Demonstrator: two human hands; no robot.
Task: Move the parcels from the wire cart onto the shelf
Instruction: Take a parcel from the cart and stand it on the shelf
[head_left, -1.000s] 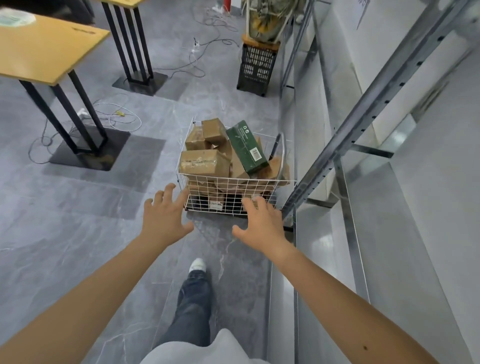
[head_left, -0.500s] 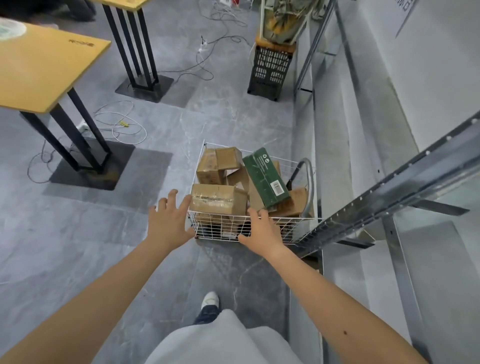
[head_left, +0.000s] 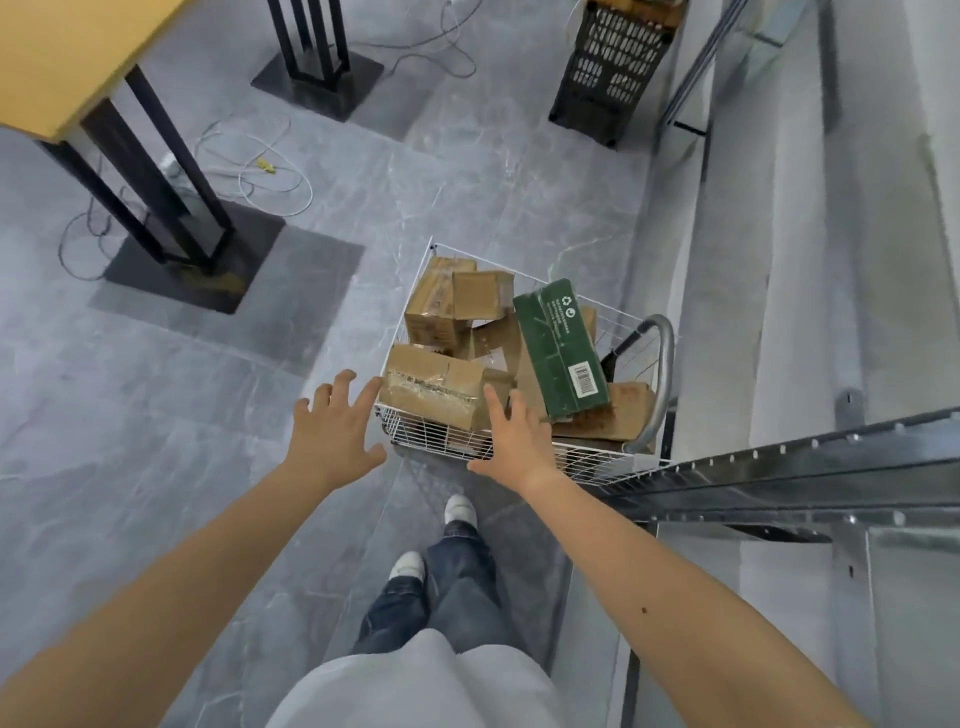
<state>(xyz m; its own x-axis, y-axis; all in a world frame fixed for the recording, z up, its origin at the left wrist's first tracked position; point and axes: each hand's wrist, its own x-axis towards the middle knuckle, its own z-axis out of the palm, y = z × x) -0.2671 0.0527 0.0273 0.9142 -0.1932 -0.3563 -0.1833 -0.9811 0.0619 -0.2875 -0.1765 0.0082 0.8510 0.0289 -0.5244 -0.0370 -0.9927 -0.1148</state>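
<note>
Left hand (head_left: 332, 431) and right hand (head_left: 511, 447), both spread wide and empty, bracket the taped parcel (head_left: 431, 389) lying crosswise at the wire cart's (head_left: 436, 441) near edge, the right nearer.

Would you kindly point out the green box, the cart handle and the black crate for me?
green box (head_left: 561, 348), head view, its top face.
cart handle (head_left: 664, 374), head view, its grey side bar.
black crate (head_left: 613, 70), head view, its slotted side.
</note>
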